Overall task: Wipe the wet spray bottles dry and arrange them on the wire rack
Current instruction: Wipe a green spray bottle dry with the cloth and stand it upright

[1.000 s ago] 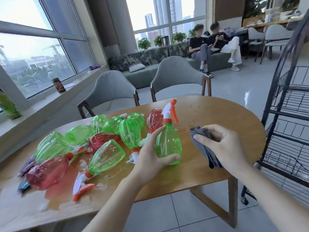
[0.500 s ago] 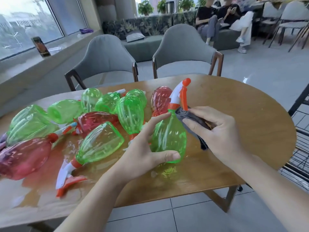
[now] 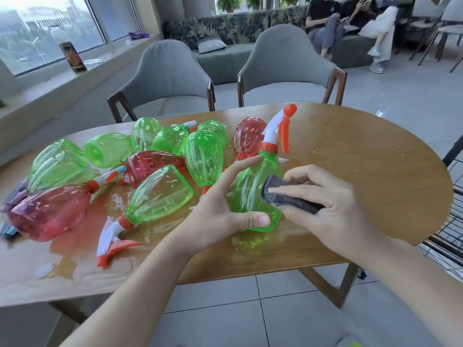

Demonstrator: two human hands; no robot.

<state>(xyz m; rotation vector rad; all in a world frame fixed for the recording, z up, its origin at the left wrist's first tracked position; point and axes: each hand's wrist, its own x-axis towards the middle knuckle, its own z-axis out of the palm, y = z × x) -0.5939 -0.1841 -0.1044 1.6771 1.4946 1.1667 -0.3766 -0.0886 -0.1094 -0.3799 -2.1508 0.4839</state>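
An upright green spray bottle [image 3: 250, 191] with an orange and white trigger head stands near the table's front edge. My left hand [image 3: 220, 211] grips its body from the left, thumb across the base. My right hand [image 3: 323, 204] holds a folded grey cloth [image 3: 288, 196] and presses it against the bottle's right side. Several wet green and red spray bottles [image 3: 160, 196] lie in a heap on the left half of the wooden table [image 3: 363, 176]. The black wire rack [image 3: 451, 221] shows only at the right edge.
Water pools [image 3: 75, 246] on the table around the heap. Two grey chairs [image 3: 283, 68] stand behind the table. People sit on a sofa [image 3: 350, 26] at the back right. A can [image 3: 72, 56] stands on the window sill.
My right hand has brought the cloth from the table up against the bottle, then down from its neck to its side. My left hand keeps its grip. The camera tilted down.
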